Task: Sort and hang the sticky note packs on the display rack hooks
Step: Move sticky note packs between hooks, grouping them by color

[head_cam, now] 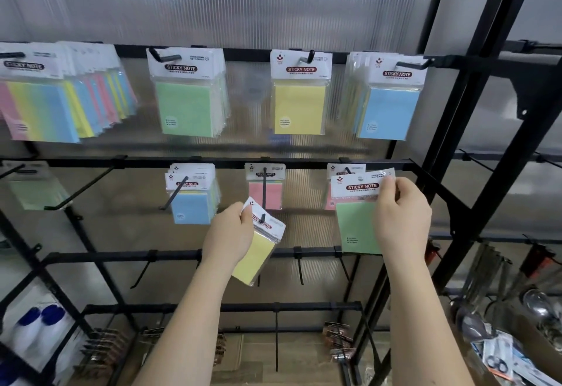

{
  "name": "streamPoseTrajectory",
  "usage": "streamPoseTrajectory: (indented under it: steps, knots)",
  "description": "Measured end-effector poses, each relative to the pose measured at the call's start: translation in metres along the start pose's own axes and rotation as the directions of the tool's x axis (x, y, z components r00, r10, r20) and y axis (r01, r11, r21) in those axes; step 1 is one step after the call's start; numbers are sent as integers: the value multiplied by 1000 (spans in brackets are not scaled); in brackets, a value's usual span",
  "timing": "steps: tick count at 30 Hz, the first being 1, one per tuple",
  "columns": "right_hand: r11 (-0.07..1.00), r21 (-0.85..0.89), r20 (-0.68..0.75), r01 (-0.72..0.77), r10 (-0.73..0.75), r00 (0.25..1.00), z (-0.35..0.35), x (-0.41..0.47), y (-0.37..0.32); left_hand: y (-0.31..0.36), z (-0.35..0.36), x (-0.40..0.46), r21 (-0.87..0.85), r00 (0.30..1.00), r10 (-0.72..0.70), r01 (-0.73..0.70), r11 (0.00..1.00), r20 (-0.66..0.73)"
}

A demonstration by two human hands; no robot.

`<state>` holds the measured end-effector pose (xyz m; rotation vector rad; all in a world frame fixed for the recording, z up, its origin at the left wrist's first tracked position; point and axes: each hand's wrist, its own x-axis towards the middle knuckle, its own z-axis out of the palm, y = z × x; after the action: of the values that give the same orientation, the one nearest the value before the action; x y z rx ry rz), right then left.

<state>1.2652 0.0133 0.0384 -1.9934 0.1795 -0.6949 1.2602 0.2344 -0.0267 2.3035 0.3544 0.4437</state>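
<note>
My left hand (228, 235) pinches the header of a yellow sticky note pack (258, 251), tilted, with its hang hole over the tip of the middle hook (264, 191) on the second rail. A pink pack (264, 192) hangs further back on that hook. My right hand (401, 218) grips the top right corner of a green sticky note pack (357, 227), held in front of the right hook, where another pack (343, 171) hangs behind. On the top rail hang green (185, 105), yellow (299, 108) and blue (389, 111) packs and multicolour packs (45, 105).
The black display rack (213, 162) has bare hooks on the second rail at the left and on the third rail (170, 256). A blue pack (191, 206) hangs left of the pink one. Clips hang low down, and spoons and packets lie at the lower right (517, 340).
</note>
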Motion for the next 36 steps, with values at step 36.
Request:
streamPoseTrajectory:
  steps: [36]
  knots:
    - [986,136,-57,94,-86,995,-8,16,13,157,-58,58,-439,756,329,-614,656,-565]
